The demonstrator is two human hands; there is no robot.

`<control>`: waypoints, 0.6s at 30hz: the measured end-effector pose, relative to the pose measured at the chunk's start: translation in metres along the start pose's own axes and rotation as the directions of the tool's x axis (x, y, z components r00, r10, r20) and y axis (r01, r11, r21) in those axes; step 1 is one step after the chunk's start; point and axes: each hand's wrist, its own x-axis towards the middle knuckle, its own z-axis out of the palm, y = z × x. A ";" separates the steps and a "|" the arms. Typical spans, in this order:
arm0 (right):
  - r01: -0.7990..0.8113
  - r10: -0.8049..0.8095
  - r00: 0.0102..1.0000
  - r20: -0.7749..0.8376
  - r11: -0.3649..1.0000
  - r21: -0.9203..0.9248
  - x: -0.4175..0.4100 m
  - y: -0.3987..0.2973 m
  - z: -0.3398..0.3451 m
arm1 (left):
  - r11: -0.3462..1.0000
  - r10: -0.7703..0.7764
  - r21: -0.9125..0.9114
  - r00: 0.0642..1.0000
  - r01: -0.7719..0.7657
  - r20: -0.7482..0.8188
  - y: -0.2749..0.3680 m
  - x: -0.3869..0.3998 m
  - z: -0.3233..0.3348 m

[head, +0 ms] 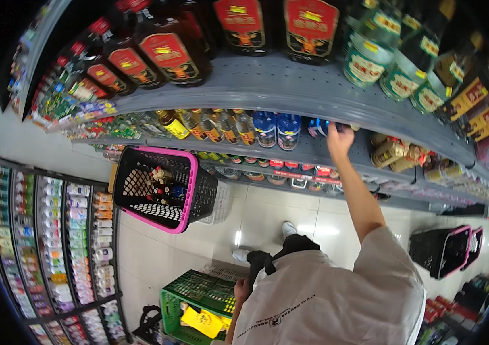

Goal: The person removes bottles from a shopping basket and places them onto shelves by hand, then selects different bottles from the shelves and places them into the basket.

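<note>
My right hand [340,137] reaches into the middle shelf and grips a small dark bottle with a blue label [318,128], which is tilted well over, its body to the left of my fingers. The upper shelf's edge partly hides it. Two larger blue-labelled bottles [265,129] stand upright to its left. Low down, my left hand [241,290] is by the right side of a green plastic basket [169,297] with yellow packaging [202,321] inside; its fingers look curled, but whether it holds anything cannot be told.
Large red-labelled bottles [175,51] and green-labelled bottles [365,64] line the upper shelf. A black basket with a pink rim [192,189] holds several bottles below the shelves. More black-and-pink baskets [436,250] stand at right. Shelves of toiletries [78,241] are at left.
</note>
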 end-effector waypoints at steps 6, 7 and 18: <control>0.559 -0.488 0.804 0.341 0.816 -0.149 -0.033 -0.051 -0.023 | 0.976 -0.112 0.195 0.991 0.097 0.072 0.001 0.014 -0.010; 0.603 -0.524 0.771 0.362 0.784 -0.150 -0.039 -0.064 -0.020 | 0.973 -0.128 0.203 0.990 0.113 0.061 -0.001 0.019 -0.008; 0.299 -0.270 0.749 0.605 0.953 0.056 -0.187 -0.156 0.047 | 0.694 0.267 -0.711 0.875 0.116 0.404 0.179 0.053 -0.065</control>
